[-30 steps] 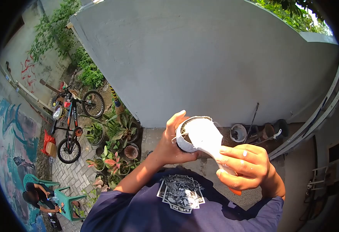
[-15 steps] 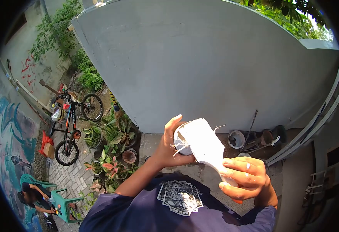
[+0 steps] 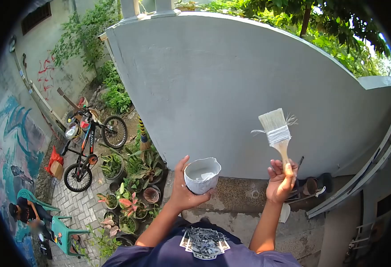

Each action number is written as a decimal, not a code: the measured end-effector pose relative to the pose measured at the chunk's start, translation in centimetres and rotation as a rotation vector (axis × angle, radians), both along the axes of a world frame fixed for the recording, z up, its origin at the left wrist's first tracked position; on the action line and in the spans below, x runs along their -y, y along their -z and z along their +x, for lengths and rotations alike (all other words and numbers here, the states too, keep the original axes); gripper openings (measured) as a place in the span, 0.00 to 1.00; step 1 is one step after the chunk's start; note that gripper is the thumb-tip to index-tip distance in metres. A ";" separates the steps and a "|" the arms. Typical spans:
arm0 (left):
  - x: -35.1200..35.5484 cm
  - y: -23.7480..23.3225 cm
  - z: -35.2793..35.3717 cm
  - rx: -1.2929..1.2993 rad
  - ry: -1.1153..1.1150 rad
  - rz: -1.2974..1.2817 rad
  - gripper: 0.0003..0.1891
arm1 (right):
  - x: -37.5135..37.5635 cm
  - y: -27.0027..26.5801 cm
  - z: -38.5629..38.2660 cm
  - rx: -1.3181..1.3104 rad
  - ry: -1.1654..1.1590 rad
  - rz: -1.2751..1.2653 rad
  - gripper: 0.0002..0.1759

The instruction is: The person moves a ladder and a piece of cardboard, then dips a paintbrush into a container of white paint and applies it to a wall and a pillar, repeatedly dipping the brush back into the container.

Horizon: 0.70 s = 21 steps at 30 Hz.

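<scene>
My left hand (image 3: 187, 191) is wrapped round a paint cup (image 3: 202, 183) with a ragged rim; some white paint shows inside it. Held up by its wooden handle in my right hand (image 3: 282, 182) is a wide paintbrush (image 3: 278, 129). Its pale bristles point upward, with a few stray ones splaying out at both sides. Brush and cup are well apart. Behind the brush stands a grey painted wall (image 3: 204, 89), and the bristles appear in front of it without a visible touch.
Potted plants (image 3: 126, 200) and a bicycle (image 3: 88, 147) stand to the left. Further off, a person (image 3: 28, 211) sits by a green plastic table (image 3: 66, 231). Several buckets and pots (image 3: 311, 187) line the wall's foot at right. A broom (image 3: 144, 138) leans at the wall's left edge.
The brush has come away from the cup's mouth, moving up and right, and now points upright. The cup is lower and its inside shows. My view has tilted up.
</scene>
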State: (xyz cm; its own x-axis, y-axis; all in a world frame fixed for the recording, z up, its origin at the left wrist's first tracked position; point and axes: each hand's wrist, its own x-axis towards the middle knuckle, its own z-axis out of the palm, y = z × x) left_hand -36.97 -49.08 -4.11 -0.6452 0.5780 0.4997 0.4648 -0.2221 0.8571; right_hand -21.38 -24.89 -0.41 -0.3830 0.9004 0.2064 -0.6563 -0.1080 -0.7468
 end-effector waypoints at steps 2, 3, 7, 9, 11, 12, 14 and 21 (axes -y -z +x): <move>1.0 -0.1 -1.2 0.002 -0.042 -0.009 0.60 | 0.2 4.0 -2.3 0.001 -0.154 -0.205 0.11; 1.5 0.0 -1.9 0.013 -0.077 -0.026 0.60 | 0.4 5.9 -3.0 0.021 -0.239 -0.291 0.10; 3.2 1.1 -5.4 0.077 -0.117 -0.018 0.60 | 2.6 12.9 -6.1 -0.004 -0.391 -0.603 0.10; 3.5 1.3 -7.5 0.090 -0.127 -0.018 0.60 | 3.4 14.3 -7.7 -0.055 -0.469 -0.662 0.11; 3.8 1.5 -9.8 0.129 -0.142 -0.027 0.61 | 4.2 14.6 -9.8 -0.100 -0.479 -0.652 0.12; 4.1 1.8 -11.2 0.109 -0.156 -0.051 0.61 | 4.4 14.4 -11.0 -0.135 -0.480 -0.653 0.12; 3.9 1.9 -14.2 0.095 -0.129 -0.030 0.60 | 4.5 13.1 -13.8 -0.156 -0.462 -0.649 0.11; 4.0 2.0 -22.9 0.111 -0.040 -0.005 0.61 | 6.8 4.8 -20.1 0.140 -0.592 -0.215 0.16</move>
